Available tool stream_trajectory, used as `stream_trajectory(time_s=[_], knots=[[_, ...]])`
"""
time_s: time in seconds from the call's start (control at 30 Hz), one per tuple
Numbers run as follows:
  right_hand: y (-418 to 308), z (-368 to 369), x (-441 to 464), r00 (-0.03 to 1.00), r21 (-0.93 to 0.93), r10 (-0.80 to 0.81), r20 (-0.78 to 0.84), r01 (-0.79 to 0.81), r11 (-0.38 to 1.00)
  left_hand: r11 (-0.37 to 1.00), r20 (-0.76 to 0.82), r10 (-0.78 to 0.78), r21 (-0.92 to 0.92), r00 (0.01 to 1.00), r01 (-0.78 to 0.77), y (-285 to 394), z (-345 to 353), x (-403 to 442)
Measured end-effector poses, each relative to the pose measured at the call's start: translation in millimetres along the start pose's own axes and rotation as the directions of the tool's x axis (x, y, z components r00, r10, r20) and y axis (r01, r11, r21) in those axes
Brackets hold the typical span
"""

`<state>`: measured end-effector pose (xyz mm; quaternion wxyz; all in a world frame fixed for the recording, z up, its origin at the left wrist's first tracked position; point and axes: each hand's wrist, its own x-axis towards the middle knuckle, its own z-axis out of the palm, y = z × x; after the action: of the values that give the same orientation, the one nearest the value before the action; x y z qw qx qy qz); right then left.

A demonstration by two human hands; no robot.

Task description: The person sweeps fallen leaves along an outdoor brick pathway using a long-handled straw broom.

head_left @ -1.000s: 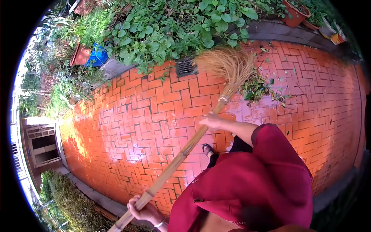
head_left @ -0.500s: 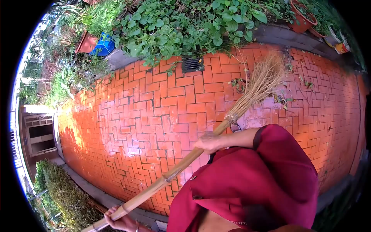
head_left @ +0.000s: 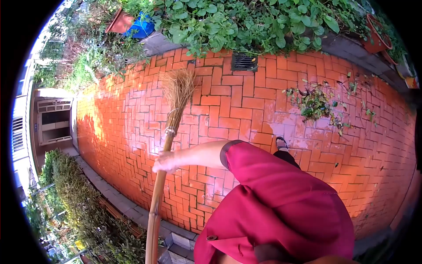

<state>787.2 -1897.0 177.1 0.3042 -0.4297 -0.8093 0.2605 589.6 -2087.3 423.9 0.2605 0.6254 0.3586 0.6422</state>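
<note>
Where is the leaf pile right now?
In the head view, the leaf pile lies on the right side of the brick paving, beyond the sandalled foot and right of the drain grate.

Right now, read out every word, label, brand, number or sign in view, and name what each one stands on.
No text can be read anywhere in this view.
Yellow and red container at the right edge: too small and blurred to tell whether it bears print.
Small bluish mark beside the door: too small to make out.
Broom, drain grate, blue container: no lettering shows.
</note>
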Motion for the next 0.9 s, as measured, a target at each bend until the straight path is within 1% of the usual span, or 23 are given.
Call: stream_trajectory(time_s=[0.03,0.07,0.1,0.13,0.17,0.2,0.23,0.27,0.3,0.37,0.4,0.43,0.5,0.57,0.6,0.67,0.7,0.73,0.8,0.87,0.9], knots=[[44,10,-12,0.990,-0.051,0.034,-0.140,-0.042,0.998,1.000,0.019,-0.021,0.011,1.000,0.020,-10,16,-11],[78,6,-35,0.969,-0.003,0.115,-0.217,-0.118,0.993,0.998,0.047,-0.050,0.031,0.998,0.049,-25,33,-20],[113,9,-61,0.929,0.000,0.172,-0.327,-0.182,0.983,0.995,0.084,-0.096,0.047,0.992,0.093,-41,49,-29],[147,12,-96,0.924,-0.092,0.185,-0.333,-0.228,0.969,0.989,0.130,-0.138,0.072,0.982,0.130,-60,61,-37],[173,16,-137,0.893,-0.094,0.262,-0.365,-0.316,0.944,0.958,0.288,-0.265,-0.028,0.920,0.285,-84,65,-37],[175,5,-179,0.854,-0.060,0.359,-0.377,-0.410,0.910,0.934,0.356,-0.314,-0.049,0.880,0.353,-107,74,-37],[187,11,-215,0.802,-0.043,0.405,-0.440,-0.469,0.882,0.903,0.427,-0.352,-0.082,0.833,0.423,-120,92,-38],[181,2,-248,0.755,-0.001,0.493,-0.433,-0.547,0.837,0.855,0.412,-0.438,-0.085,0.799,0.512,-132,103,-37],[166,-8,-273,0.728,0.045,0.561,-0.395,-0.594,0.803,0.817,0.419,-0.477,-0.112,0.773,0.565,-141,109,-37],[159,-1,-313,0.700,-0.042,0.613,-0.366,-0.671,0.741,0.732,0.439,-0.553,-0.150,0.708,0.665,-155,122,-34],[150,2,-328,0.664,-0.016,0.649,-0.371,-0.704,0.710,0.705,0.435,-0.585,-0.143,0.684,0.694,-164,124,-32],[142,3,-343,0.622,0.013,0.684,-0.381,-0.736,0.677,0.664,0.470,-0.607,-0.143,0.641,0.734,-174,129,-32],[126,0,-376,0.549,-0.003,0.778,-0.307,-0.818,0.576,0.563,0.532,-0.648,-0.147,0.545,0.813,-197,142,-37],[120,1,-410,0.443,-0.043,0.882,-0.159,-0.896,0.442,0.437,0.593,-0.675,-0.159,0.440,0.885,-225,154,-51],[113,2,-422,0.431,-0.048,0.888,-0.159,-0.902,0.430,0.381,0.608,-0.690,-0.156,0.393,0.911,-237,157,-57],[99,1,-436,0.356,-0.043,0.924,-0.135,-0.934,0.354,0.284,0.623,-0.714,-0.159,0.319,0.946,-252,161,-60],[90,0,-435,0.340,-0.097,0.935,-0.102,-0.939,0.331,0.250,0.613,-0.731,-0.168,0.299,0.954,-257,158,-56],[74,-3,-429,0.327,-0.102,0.939,-0.107,-0.943,0.317,0.238,0.623,-0.727,-0.168,0.291,0.957,-260,150,-48],[40,-6,-405,0.425,-0.038,0.905,-0.014,-0.905,0.424,0.239,0.589,-0.743,-0.212,0.319,0.948,-264,124,-23],[15,3,-372,0.523,-0.061,0.851,0.043,-0.849,0.525,0.338,0.577,-0.684,-0.290,0.446,0.895,-266,86,8],[0,-2,-349,0.552,0.014,0.831,0.065,-0.833,0.553,0.385,0.543,-0.683,-0.301,0.489,0.872,-253,71,25]])
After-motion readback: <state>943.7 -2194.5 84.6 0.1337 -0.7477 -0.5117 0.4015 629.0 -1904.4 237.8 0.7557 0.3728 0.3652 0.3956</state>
